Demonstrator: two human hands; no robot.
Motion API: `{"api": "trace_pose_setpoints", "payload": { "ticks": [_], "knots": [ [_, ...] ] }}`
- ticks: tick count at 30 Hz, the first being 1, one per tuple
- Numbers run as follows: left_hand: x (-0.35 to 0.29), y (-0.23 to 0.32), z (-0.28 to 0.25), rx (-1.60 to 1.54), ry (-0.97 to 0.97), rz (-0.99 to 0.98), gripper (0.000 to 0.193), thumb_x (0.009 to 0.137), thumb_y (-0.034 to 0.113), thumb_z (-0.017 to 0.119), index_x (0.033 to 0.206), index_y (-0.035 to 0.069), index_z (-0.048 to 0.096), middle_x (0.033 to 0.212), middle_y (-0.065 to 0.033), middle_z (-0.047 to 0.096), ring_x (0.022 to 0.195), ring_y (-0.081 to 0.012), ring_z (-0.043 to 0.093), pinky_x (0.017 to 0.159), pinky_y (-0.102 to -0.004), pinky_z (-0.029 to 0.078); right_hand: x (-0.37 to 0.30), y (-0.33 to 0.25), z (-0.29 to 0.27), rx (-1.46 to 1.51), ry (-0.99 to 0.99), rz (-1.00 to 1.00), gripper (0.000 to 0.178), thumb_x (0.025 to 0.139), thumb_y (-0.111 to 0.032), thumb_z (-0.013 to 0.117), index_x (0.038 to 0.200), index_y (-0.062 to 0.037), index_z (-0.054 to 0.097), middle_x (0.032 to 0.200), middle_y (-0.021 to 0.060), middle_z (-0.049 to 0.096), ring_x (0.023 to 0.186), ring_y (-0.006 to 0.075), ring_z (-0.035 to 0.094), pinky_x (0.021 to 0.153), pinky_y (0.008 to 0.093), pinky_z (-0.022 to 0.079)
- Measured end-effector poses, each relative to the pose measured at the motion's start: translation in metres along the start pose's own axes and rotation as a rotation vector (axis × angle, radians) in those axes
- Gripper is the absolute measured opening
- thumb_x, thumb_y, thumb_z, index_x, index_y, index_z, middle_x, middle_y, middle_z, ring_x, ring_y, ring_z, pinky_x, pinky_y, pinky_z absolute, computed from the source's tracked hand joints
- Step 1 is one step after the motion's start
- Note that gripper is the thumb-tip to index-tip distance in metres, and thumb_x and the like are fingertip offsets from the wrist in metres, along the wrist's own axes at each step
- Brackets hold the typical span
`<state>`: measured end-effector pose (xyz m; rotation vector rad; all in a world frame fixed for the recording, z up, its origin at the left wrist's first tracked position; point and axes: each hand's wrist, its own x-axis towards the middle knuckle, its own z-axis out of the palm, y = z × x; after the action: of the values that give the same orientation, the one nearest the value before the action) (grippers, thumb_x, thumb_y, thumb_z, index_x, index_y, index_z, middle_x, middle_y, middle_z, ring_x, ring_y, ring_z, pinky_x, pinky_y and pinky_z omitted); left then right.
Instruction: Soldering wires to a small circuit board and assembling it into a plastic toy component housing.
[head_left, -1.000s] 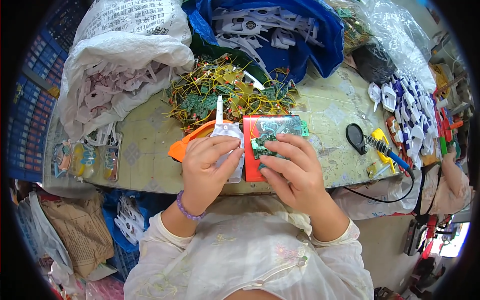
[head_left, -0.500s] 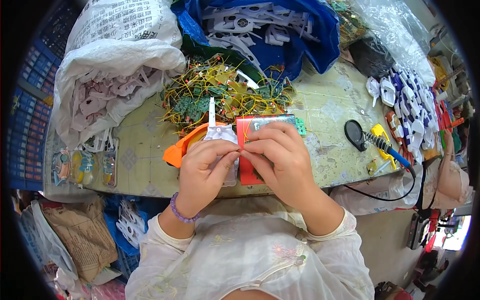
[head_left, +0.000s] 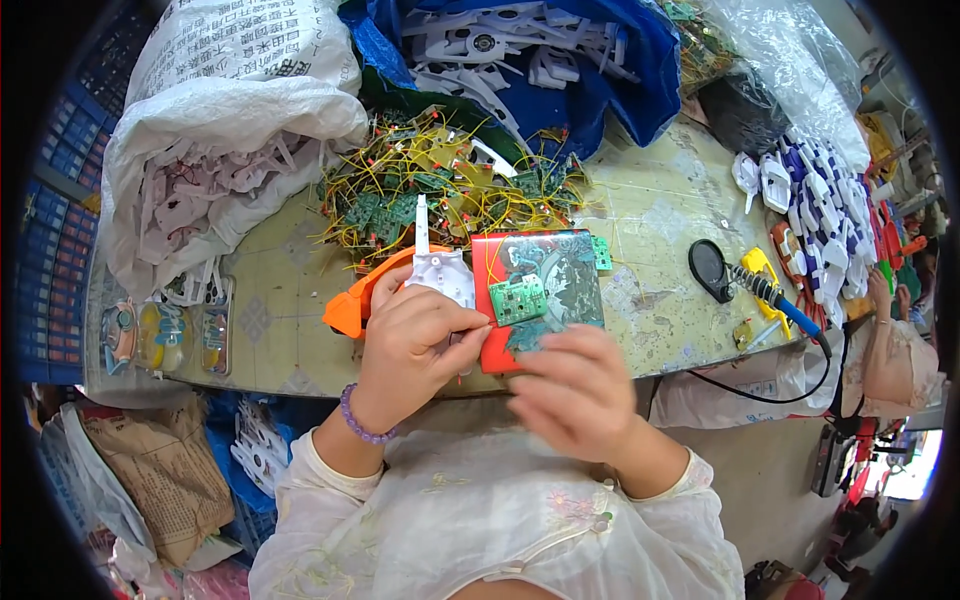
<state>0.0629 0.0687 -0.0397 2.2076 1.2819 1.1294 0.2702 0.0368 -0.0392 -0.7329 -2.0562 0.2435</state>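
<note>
Nearest, the right hand (head_left: 585, 390) is seen blurred, its fingers loosely bent; whether anything is held in it cannot be told. By it the near right corner of the red box (head_left: 575, 280) is hidden. The left hand (head_left: 425, 335), with a bracelet (head_left: 366, 416) worn at the wrist, is narrowed to a pinch between thumb and forefinger at the box's left edge; what may be pinched there is too small to be made out. By this hand the near part of the white shell (head_left: 444, 276) is covered, while its stem is left pointing away over the counter (head_left: 655, 250). On the box, just beyond the two hands, a green board (head_left: 518, 299) is laid flat, and another board (head_left: 602, 253) is seen past the box's far right edge. An orange piece (head_left: 347, 312) is partly screened by the left hand and the shell. Well to the left, small items are kept in a clear case (head_left: 165, 338); to the right, a soldering iron (head_left: 795, 312) is set beside a black ring (head_left: 710, 271) and a yellow stand (head_left: 757, 268). Farther off, the way is blocked by a heap of wired boards (head_left: 450, 195), flanked at left by a white sack (head_left: 240, 110) and backed by a blue bag (head_left: 655, 95), both filled with white parts. At far right, white-and-purple parts (head_left: 825, 225) are piled.
</note>
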Motion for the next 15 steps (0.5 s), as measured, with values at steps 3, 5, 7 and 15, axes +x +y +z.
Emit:
{"api": "trace_pose_setpoints", "payload": {
  "ticks": [3, 5, 7, 15],
  "knots": [
    [-0.002, -0.002, 0.001, 0.038, 0.041, 0.063, 0.009, 0.070, 0.012, 0.076, 0.074, 0.012, 0.069, 0.066, 0.0016, 0.061, 0.067, -0.0161, 0.058, 0.090, -0.0435, 0.038, -0.036, 0.020, -0.020, -0.045, 0.389, 0.222, 0.011, 0.079, 0.001, 0.062, 0.087, -0.0053, 0.058, 0.089, 0.0078, 0.060, 0.081, 0.0220, 0.056, 0.072, 0.0369, 0.048],
    [0.000, -0.002, 0.002, 0.084, 0.078, 0.120, 0.011, 0.067, 0.012, 0.078, 0.074, 0.013, 0.068, 0.066, 0.0021, 0.059, 0.068, -0.0161, 0.058, 0.090, -0.0443, 0.039, -0.062, 0.043, -0.037, 0.086, 0.844, 0.473, 0.008, 0.086, 0.001, 0.055, 0.092, -0.0042, 0.052, 0.081, 0.0054, 0.054, 0.070, 0.0158, 0.051, 0.063, 0.0306, 0.044],
    [0.000, -0.004, 0.003, 0.111, 0.074, 0.139, 0.013, 0.067, 0.012, 0.078, 0.075, 0.013, 0.068, 0.067, 0.0023, 0.059, 0.069, -0.0161, 0.058, 0.089, -0.0442, 0.039, -0.074, 0.059, -0.067, 0.201, 1.207, 0.698, 0.010, 0.091, -0.005, 0.056, 0.097, -0.0040, 0.048, 0.078, 0.0033, 0.049, 0.066, 0.0098, 0.046, 0.057, 0.0240, 0.040],
    [0.001, -0.002, -0.004, 0.215, 0.052, 0.215, 0.015, 0.068, 0.013, 0.079, 0.080, 0.015, 0.070, 0.068, 0.0036, 0.059, 0.068, -0.0145, 0.058, 0.091, -0.0469, 0.040, -0.085, 0.090, -0.145, -0.216, 1.057, 0.928, 0.038, 0.092, -0.021, 0.063, 0.120, 0.0030, 0.053, 0.079, 0.0011, 0.053, 0.068, 0.0051, 0.047, 0.057, 0.0180, 0.038]
  ]
}}
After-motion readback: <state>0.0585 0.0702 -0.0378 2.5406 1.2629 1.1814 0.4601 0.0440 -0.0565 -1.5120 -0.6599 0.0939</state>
